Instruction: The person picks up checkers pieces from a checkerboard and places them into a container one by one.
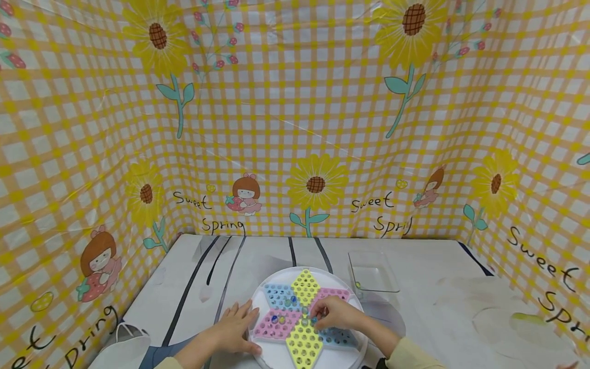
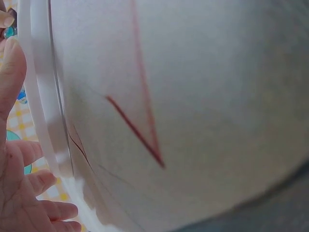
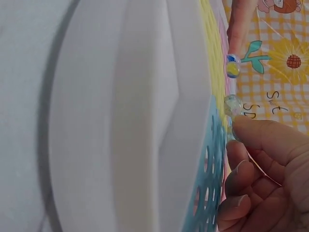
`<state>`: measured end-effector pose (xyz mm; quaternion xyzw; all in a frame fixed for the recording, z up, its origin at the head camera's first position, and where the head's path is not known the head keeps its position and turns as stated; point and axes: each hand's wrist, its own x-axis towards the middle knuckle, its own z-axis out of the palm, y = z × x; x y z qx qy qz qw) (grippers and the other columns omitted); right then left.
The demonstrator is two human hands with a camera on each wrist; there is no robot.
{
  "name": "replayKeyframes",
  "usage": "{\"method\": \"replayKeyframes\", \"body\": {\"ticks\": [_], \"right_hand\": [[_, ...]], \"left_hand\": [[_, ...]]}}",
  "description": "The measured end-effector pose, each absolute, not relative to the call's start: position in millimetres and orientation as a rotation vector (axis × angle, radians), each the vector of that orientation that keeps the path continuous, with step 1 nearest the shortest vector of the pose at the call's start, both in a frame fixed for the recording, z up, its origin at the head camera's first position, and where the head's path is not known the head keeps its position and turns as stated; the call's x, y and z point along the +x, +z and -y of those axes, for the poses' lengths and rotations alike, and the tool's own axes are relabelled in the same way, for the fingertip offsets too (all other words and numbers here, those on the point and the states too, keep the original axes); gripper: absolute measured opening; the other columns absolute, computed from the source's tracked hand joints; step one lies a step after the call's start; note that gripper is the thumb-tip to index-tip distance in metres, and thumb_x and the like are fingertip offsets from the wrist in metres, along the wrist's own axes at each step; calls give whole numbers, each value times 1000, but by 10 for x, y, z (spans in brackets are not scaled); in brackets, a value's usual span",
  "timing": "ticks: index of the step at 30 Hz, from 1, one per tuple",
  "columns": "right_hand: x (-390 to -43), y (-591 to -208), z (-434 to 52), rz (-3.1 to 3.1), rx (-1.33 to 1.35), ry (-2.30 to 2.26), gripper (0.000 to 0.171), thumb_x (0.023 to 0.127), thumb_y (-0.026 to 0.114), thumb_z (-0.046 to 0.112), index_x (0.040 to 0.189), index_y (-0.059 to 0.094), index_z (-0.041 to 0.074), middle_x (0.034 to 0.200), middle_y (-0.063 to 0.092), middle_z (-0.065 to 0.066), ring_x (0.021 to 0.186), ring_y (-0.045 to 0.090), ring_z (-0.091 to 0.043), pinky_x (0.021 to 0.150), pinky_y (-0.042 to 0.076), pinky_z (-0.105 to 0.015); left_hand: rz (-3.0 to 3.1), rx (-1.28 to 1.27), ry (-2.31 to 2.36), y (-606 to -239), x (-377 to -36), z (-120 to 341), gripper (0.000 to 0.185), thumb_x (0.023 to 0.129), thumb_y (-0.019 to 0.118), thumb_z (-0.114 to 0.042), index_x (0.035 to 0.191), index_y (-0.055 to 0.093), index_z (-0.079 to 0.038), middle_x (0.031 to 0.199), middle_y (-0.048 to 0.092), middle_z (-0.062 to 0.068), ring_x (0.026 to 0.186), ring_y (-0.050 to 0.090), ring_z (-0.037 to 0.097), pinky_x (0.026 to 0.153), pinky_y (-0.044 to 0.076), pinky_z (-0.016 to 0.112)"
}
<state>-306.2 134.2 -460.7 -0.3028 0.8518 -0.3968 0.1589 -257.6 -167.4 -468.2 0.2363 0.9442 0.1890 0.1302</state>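
Observation:
A round white Chinese checkers board [image 1: 272,353] with a yellow, pink and blue star of holes lies on the table. My right hand [image 1: 333,313] is over the star's right side, where thumb and forefinger pinch a teal-tinted glass marble [image 3: 231,132]. Close to those fingertips is a clear marble [image 3: 233,105]. Several more marbles [image 1: 282,320] sit in the left and middle holes. My left hand [image 1: 234,328] rests at the board's left rim, fingers spread and nothing held. In the left wrist view, the board's side wall [image 2: 46,87] stands beside its thumb.
Behind the board to the right, a clear plastic box [image 1: 375,272] stands on the white table [image 1: 442,307], with a yellowish marble [image 1: 358,285] at its left side. A checked cloth [image 1: 276,128] hangs around the back and sides. Something white [image 1: 124,343] lies at the front left.

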Motion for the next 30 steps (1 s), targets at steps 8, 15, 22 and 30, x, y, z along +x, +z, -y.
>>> {"method": "replayKeyframes", "body": {"ticks": [8, 15, 22, 30], "right_hand": [[-3093, -4527, -1407, -2500, -838, -1098, 16, 74, 71, 7, 89, 66, 5, 76, 57, 3, 67, 48, -8, 57, 41, -19], [-3171, -4432, -1478, -2553, -812, -1070, 16, 73, 73, 9, 87, 66, 5, 74, 56, 4, 67, 47, -10, 56, 41, -18], [-3220, -4267, -1637, -2579, -810, -1102, 19, 76, 69, 9, 92, 64, 1, 79, 56, 1, 67, 46, -11, 53, 41, -19], [-3319, -4076, -1887, -2680, -672, -1105, 14, 78, 68, 10, 91, 64, 5, 80, 54, 0, 71, 46, -15, 55, 43, -22]], "left_hand": [[-2742, 677, 556, -4677, -2574, 1686, 91, 72, 68, -53, 139, 35, -2, 147, 20, 25, 129, 16, 56, 104, 15, 65], [-2739, 684, 554, -4679, -2581, 1690, 92, 72, 67, -55, 140, 34, -2, 147, 20, 26, 128, 15, 57, 104, 15, 65], [-2740, 698, 550, -4700, -2586, 1693, 92, 72, 66, -55, 140, 34, -2, 147, 20, 26, 128, 16, 57, 103, 15, 65], [-2731, 693, 574, -4676, -2570, 1686, 91, 72, 66, -54, 140, 34, -2, 147, 20, 26, 128, 16, 57, 103, 16, 66]]}}
